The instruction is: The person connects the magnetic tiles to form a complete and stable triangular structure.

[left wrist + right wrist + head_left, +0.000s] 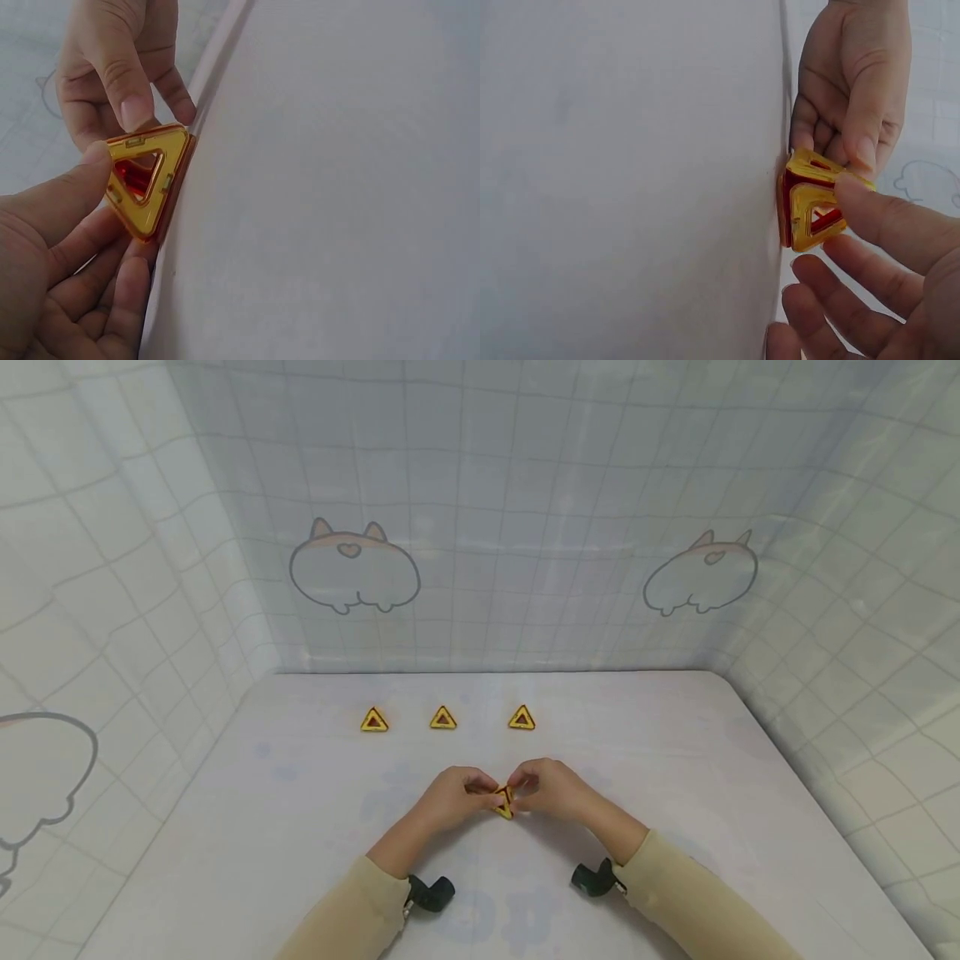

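A small pyramid of translucent yellow and red magnetic triangle tiles [504, 803] stands between the two hands, near the middle of the white table. On its left side, the left hand [455, 797] pinches it, the thumb lying against one yellow face. From the other side the right hand [553, 788] pinches it as well, thumb and fingertips close to its edges. The left wrist view shows a yellow triangle tile [169, 176] with an open centre and red behind it. In the right wrist view, two yellow faces of the pyramid [804, 196] meet beside a red one.
Three similar yellow-and-red triangular pieces, left [374, 721], middle [443, 719] and right [522, 718], stand in a row farther back on the table [675, 760]. Grid-patterned cloth walls [525, 527] enclose the back and sides. A dark device [432, 893] sits at each wrist.
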`<state>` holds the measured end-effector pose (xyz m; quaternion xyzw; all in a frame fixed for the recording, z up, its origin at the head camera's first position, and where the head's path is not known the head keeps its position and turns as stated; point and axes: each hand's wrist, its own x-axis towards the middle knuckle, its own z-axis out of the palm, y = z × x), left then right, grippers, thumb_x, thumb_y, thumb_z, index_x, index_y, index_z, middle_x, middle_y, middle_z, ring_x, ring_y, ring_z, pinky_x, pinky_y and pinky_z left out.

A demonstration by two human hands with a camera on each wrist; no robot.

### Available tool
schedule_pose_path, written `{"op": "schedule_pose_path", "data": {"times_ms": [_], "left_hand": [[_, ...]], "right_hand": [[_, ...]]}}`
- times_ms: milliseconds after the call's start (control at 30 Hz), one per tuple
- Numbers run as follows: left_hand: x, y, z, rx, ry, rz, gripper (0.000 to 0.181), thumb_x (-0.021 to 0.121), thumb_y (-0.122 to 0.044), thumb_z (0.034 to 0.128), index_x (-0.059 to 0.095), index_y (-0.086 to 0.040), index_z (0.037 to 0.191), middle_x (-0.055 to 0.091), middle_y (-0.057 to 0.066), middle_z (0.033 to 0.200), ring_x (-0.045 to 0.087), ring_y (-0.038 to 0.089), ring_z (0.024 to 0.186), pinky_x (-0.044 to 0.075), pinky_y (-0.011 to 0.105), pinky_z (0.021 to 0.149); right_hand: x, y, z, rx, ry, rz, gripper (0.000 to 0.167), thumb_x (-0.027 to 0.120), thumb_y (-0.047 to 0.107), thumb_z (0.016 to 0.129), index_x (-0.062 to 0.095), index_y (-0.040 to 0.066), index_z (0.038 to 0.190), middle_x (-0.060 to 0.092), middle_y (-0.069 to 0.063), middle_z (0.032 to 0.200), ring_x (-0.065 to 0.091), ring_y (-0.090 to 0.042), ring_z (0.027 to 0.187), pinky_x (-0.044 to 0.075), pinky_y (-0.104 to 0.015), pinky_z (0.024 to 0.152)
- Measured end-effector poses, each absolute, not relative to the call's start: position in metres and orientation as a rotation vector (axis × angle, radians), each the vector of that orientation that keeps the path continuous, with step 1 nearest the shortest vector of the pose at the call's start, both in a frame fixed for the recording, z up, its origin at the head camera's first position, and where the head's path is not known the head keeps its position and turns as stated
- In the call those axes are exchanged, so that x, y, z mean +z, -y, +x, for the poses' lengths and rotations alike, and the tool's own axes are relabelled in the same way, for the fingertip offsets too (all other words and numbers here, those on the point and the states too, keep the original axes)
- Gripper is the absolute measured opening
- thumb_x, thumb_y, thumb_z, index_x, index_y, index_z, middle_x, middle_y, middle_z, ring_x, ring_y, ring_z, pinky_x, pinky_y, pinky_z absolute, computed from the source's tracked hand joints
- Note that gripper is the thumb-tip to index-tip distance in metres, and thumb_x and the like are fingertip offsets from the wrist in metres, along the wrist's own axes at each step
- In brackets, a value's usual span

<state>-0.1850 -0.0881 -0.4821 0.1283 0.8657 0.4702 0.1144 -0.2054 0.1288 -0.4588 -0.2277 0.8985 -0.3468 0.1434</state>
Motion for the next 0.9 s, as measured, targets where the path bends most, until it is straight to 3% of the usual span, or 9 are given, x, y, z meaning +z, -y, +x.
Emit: {"op": "schedule_pose_path", "data": {"times_ms": [300, 633, 900], "left_hand": [[-0.478, 0.100, -0.180, 1.329, -2.555, 0.356, 0.024, 0.076, -0.032, 0.0900, 0.074, -0.013, 0.104, 0.070, -0.006, 0.094, 0.065, 0.011, 0.089, 0.054, 0.036, 0.081], [-0.478, 0.121, -0.176, 1.290, -2.653, 0.273, 0.021, 0.072, -0.030, 0.0938, 0.073, -0.015, 0.108, 0.070, -0.006, 0.099, 0.064, 0.013, 0.095, 0.053, 0.040, 0.087], [-0.475, 0.134, -0.172, 1.276, -2.713, 0.165, 0.020, 0.070, -0.029, 0.0950, 0.072, -0.017, 0.111, 0.070, -0.007, 0.103, 0.064, 0.014, 0.100, 0.052, 0.042, 0.091]], "right_hand": [[-0.457, -0.125, -0.206, -1.096, -2.543, -0.715, 0.024, 0.082, 0.022, 0.085, 0.072, 0.015, 0.105, 0.068, 0.004, 0.107, 0.064, -0.017, 0.100, 0.055, -0.035, 0.082], [-0.456, -0.118, -0.204, -1.124, -2.517, -0.795, 0.018, 0.079, 0.014, 0.087, 0.074, 0.010, 0.104, 0.068, 0.006, 0.100, 0.064, -0.012, 0.089, 0.054, -0.025, 0.072], [-0.455, -0.119, -0.202, -1.052, -2.584, -0.804, 0.014, 0.079, 0.015, 0.087, 0.075, 0.014, 0.101, 0.066, 0.008, 0.094, 0.060, -0.009, 0.080, 0.051, -0.025, 0.069]]}}
